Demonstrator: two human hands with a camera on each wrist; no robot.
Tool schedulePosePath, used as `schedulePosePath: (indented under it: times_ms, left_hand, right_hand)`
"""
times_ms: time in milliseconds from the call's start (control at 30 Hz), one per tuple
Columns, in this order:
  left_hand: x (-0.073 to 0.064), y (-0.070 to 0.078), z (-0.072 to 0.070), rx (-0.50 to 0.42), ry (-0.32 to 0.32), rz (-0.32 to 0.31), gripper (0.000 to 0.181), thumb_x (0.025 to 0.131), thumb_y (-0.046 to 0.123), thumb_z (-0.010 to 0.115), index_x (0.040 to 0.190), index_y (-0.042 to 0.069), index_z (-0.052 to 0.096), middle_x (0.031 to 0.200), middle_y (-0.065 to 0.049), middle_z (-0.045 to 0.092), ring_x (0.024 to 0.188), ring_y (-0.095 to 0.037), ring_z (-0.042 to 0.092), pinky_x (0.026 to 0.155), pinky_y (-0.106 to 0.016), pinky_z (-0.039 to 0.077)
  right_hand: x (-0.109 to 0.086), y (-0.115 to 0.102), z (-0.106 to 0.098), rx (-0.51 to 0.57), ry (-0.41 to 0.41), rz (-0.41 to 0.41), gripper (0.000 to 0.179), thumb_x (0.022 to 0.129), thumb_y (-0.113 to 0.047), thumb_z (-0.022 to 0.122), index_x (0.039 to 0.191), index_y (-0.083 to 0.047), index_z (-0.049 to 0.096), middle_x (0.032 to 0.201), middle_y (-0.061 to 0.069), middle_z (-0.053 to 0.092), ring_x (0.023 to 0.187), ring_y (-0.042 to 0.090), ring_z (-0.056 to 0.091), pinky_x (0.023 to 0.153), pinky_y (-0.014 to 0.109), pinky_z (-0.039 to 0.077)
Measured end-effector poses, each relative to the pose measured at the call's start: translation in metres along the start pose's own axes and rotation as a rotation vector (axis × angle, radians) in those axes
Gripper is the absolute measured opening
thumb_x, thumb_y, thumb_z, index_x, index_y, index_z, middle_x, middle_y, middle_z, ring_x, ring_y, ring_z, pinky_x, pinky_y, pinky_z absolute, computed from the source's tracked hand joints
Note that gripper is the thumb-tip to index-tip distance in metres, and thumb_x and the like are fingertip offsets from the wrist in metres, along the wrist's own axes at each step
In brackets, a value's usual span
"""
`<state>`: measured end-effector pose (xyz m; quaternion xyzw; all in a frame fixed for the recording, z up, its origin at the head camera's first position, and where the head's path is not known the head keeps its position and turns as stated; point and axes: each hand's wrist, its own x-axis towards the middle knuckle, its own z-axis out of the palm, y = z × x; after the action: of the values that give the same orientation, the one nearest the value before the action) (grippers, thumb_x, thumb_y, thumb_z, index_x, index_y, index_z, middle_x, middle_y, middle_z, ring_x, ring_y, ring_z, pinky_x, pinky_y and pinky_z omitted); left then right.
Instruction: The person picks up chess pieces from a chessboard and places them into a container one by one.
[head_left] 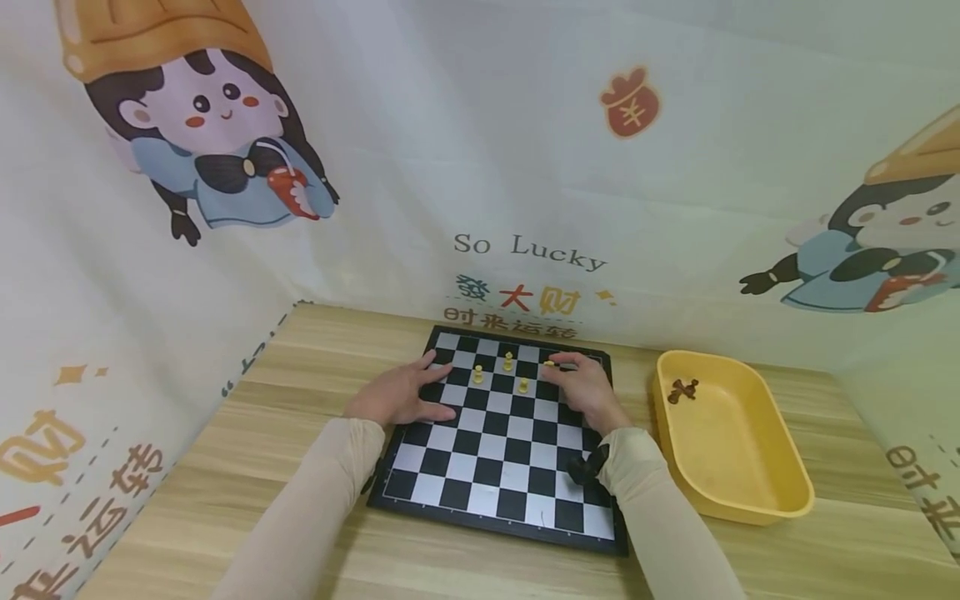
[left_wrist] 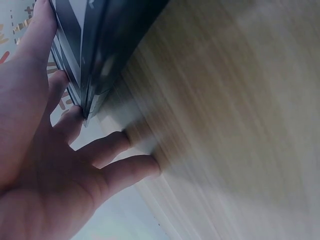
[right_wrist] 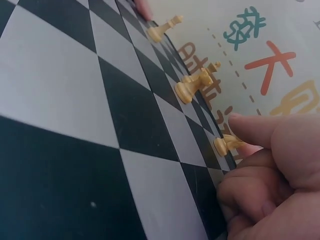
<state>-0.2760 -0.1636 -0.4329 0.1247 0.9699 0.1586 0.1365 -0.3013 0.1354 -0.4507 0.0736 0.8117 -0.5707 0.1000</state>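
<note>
A black-and-white chessboard (head_left: 491, 473) lies on the table. My left hand (head_left: 405, 393) rests at its left edge with fingers spread; in the left wrist view, some fingers (left_wrist: 132, 172) reach past the board's side onto the wood. Near the far right corner, my right hand (head_left: 585, 387) pinches a small pale yellow chess piece (right_wrist: 221, 145) between thumb and forefinger, its top partly covered. The piece's base sits on or just at the board. Several other yellow pieces stand upright on the far half, among them one with a crown-like top (head_left: 508, 362).
To the board's right stands a yellow plastic tray (head_left: 772, 442) with a few dark brown chess pieces (head_left: 682, 390) in its far left corner. A printed cloth (head_left: 420, 150) hangs behind the wooden table (head_left: 300, 375) and along its sides.
</note>
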Motion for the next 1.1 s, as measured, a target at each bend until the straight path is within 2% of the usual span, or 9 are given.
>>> schedulePosePath:
  times_ms: [200, 433, 767, 1100]
  left_hand:
    - [-0.0001, -0.0003, -0.0005, 0.002, 0.002, -0.002, 0.089, 0.084, 0.063, 0.073, 0.159, 0.032, 0.036, 0.173, -0.004, 0.018, 0.155, -0.041, 0.029, 0.123, -0.056, 0.035]
    - [-0.0004, -0.0021, 0.0009, 0.002, -0.001, -0.018, 0.088, 0.084, 0.063, 0.073, 0.159, 0.034, 0.036, 0.173, -0.003, 0.018, 0.155, -0.04, 0.029, 0.123, -0.055, 0.035]
    - [-0.0005, -0.0016, 0.0007, 0.007, -0.001, -0.006, 0.089, 0.084, 0.063, 0.072, 0.159, 0.034, 0.034, 0.173, -0.003, 0.017, 0.154, -0.041, 0.03, 0.122, -0.055, 0.036]
    - [0.0007, -0.0018, -0.0002, 0.01, -0.001, -0.015, 0.089, 0.084, 0.064, 0.073, 0.159, 0.034, 0.036, 0.173, -0.004, 0.018, 0.155, -0.042, 0.029, 0.123, -0.056, 0.034]
  right_hand:
    - [0.002, 0.0012, 0.0008, -0.028, 0.015, -0.001, 0.044, 0.096, -0.028, 0.071, 0.136, -0.012, 0.06, 0.061, -0.01, 0.05, 0.043, 0.007, 0.03, 0.045, 0.024, 0.03]
    - [0.0035, 0.0026, 0.0035, -0.035, 0.009, -0.009, 0.039, 0.097, -0.028, 0.07, 0.133, -0.014, 0.064, 0.052, -0.013, 0.038, 0.042, 0.007, 0.03, 0.044, 0.024, 0.029]
    - [0.0046, 0.0031, 0.003, -0.053, 0.011, -0.023, 0.037, 0.098, -0.028, 0.068, 0.132, -0.015, 0.065, 0.052, -0.013, 0.041, 0.042, 0.007, 0.032, 0.043, 0.023, 0.03]
    - [0.0027, 0.0012, 0.006, -0.093, 0.044, -0.054, 0.027, 0.097, -0.026, 0.068, 0.12, -0.011, 0.069, 0.052, -0.011, 0.038, 0.046, 0.008, 0.036, 0.047, 0.024, 0.03]
